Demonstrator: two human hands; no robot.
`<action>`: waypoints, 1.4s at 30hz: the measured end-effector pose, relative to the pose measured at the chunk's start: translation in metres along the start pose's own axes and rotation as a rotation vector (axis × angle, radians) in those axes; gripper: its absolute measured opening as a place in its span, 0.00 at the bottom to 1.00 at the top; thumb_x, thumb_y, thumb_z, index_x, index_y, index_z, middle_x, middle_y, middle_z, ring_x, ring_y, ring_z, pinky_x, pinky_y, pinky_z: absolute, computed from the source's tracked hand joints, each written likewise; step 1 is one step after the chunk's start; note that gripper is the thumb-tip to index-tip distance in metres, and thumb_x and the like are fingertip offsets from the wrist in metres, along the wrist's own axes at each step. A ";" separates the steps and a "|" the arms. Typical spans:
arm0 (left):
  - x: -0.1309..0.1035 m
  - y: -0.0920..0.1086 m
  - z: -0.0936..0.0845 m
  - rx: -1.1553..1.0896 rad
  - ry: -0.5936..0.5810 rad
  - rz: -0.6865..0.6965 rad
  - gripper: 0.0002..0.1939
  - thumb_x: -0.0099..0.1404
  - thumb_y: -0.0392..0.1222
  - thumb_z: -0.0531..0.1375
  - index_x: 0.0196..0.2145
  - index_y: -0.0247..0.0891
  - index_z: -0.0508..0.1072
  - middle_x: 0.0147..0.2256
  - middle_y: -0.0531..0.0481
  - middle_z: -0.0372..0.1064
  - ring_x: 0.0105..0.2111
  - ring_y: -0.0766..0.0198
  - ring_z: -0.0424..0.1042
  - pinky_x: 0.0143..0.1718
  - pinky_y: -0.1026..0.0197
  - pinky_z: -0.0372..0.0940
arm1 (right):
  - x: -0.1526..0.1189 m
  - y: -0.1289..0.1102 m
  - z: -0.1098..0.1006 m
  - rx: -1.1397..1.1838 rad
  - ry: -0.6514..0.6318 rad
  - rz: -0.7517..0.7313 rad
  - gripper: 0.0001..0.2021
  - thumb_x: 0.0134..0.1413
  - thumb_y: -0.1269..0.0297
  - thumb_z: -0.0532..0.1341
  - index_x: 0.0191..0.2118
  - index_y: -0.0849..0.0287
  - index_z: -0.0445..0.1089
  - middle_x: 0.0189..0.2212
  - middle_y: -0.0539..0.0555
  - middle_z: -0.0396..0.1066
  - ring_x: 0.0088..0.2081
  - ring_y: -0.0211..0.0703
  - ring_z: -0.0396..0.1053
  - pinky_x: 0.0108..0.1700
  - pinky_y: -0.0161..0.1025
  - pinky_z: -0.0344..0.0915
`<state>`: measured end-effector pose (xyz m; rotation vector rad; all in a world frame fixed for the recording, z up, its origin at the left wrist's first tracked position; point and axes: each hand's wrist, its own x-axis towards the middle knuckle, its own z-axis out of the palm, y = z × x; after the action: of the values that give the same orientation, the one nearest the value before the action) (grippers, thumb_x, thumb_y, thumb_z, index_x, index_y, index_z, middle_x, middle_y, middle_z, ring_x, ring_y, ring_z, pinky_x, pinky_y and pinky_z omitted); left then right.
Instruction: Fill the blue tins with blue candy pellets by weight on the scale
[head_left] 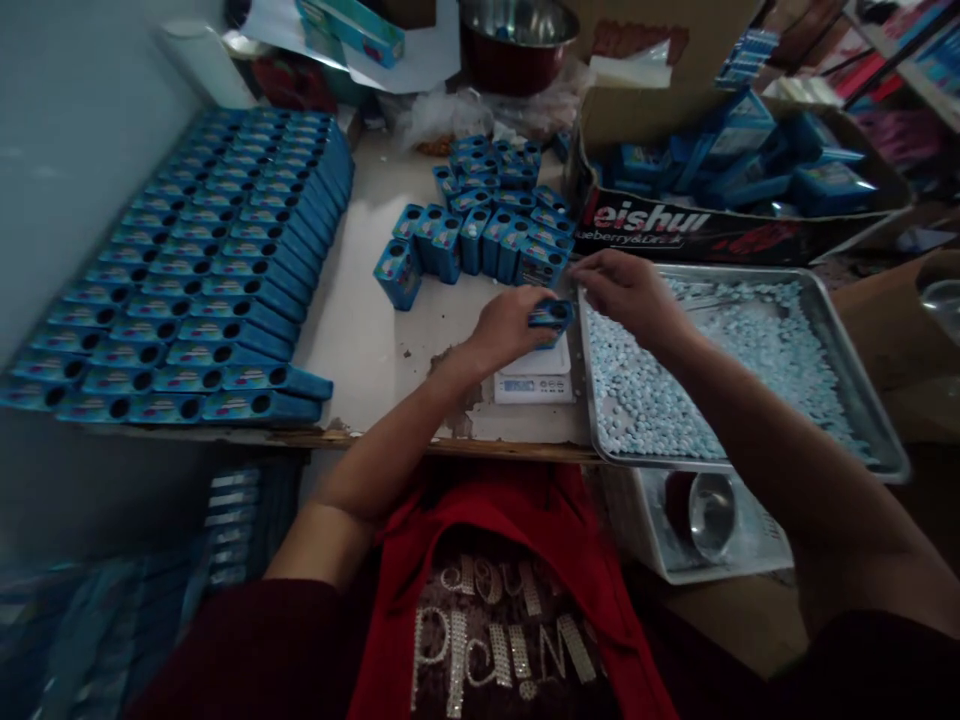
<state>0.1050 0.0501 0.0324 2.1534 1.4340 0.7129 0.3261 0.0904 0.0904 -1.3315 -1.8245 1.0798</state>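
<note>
My left hand (pixel 514 325) is wrapped round a small blue box (pixel 551 315) with a dark round hole in its top. That box is held over a white digital scale (pixel 534 388), whose display faces me. My right hand (pixel 619 290) hovers at the left rim of a metal tray (pixel 847 350), its thumb and fingers pinched together. Whatever is between those fingertips is too small to make out. Pale blue and white tablets (pixel 645 400) cover much of the tray. Just beyond my hands stands a loose group of similar blue boxes (pixel 472 235).
Rows of blue boxes (pixel 217 260) fill the table's left side. A cardboard carton (pixel 720 235) of blue packs stands behind the tray. At the back are a metal bowl (pixel 517 45) and a clear plastic bag (pixel 442 115). Below the table edge sits a white basket (pixel 682 575).
</note>
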 end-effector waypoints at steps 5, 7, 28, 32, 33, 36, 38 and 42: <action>-0.027 -0.040 -0.066 -0.002 0.004 -0.031 0.29 0.69 0.32 0.74 0.67 0.39 0.82 0.65 0.40 0.84 0.65 0.45 0.83 0.69 0.46 0.74 | 0.019 0.008 0.006 0.283 -0.086 0.148 0.13 0.55 0.57 0.79 0.43 0.55 0.83 0.26 0.49 0.72 0.25 0.38 0.59 0.28 0.36 0.52; -0.057 -0.072 -0.115 0.059 0.026 -0.117 0.30 0.67 0.34 0.74 0.66 0.38 0.81 0.62 0.40 0.85 0.62 0.46 0.83 0.67 0.48 0.74 | 0.034 0.005 0.035 0.231 -0.188 0.104 0.13 0.58 0.54 0.78 0.44 0.55 0.85 0.22 0.45 0.65 0.23 0.38 0.56 0.27 0.37 0.50; -0.238 -0.161 -0.159 0.459 0.115 -0.234 0.22 0.81 0.55 0.62 0.65 0.45 0.82 0.66 0.33 0.80 0.70 0.28 0.78 0.81 0.19 0.60 | 0.097 -0.092 0.164 -1.057 -0.328 -0.259 0.13 0.79 0.56 0.69 0.55 0.54 0.91 0.52 0.66 0.90 0.55 0.69 0.84 0.48 0.50 0.66; -0.240 -0.166 -0.156 0.428 0.121 -0.195 0.12 0.80 0.56 0.63 0.55 0.55 0.81 0.56 0.45 0.85 0.62 0.32 0.83 0.79 0.20 0.64 | 0.036 -0.073 0.093 -1.063 -0.177 -0.142 0.12 0.76 0.55 0.69 0.43 0.52 0.90 0.40 0.63 0.88 0.45 0.65 0.83 0.43 0.49 0.60; -0.239 -0.167 -0.158 0.438 0.113 -0.189 0.13 0.80 0.56 0.63 0.56 0.55 0.81 0.57 0.44 0.85 0.62 0.31 0.83 0.78 0.19 0.64 | 0.021 -0.064 0.078 -1.052 -0.158 -0.102 0.12 0.76 0.55 0.69 0.42 0.52 0.89 0.38 0.62 0.87 0.43 0.63 0.82 0.42 0.48 0.58; -0.237 -0.165 -0.163 0.478 0.139 -0.170 0.18 0.80 0.56 0.64 0.62 0.51 0.79 0.64 0.36 0.83 0.66 0.25 0.81 0.76 0.17 0.66 | -0.018 -0.037 0.051 -0.949 -0.129 -0.017 0.09 0.74 0.58 0.70 0.41 0.52 0.88 0.35 0.58 0.85 0.39 0.57 0.79 0.40 0.47 0.54; -0.233 -0.158 -0.165 0.506 0.183 -0.152 0.22 0.81 0.57 0.64 0.66 0.50 0.77 0.69 0.31 0.79 0.69 0.21 0.79 0.75 0.16 0.67 | -0.030 -0.021 0.041 -0.816 -0.097 -0.001 0.05 0.71 0.61 0.73 0.43 0.52 0.87 0.33 0.55 0.82 0.38 0.53 0.78 0.40 0.45 0.54; -0.209 -0.128 -0.160 0.499 0.221 -0.093 0.22 0.82 0.57 0.67 0.68 0.54 0.77 0.72 0.36 0.77 0.73 0.23 0.77 0.77 0.18 0.66 | -0.026 0.006 0.008 -0.372 -0.030 0.081 0.11 0.56 0.66 0.83 0.41 0.53 0.84 0.28 0.47 0.75 0.34 0.45 0.73 0.40 0.41 0.63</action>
<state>-0.1541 -0.0851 0.0396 2.4026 1.9874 0.6220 0.3300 0.0641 0.0810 -1.6197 -2.0806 0.8288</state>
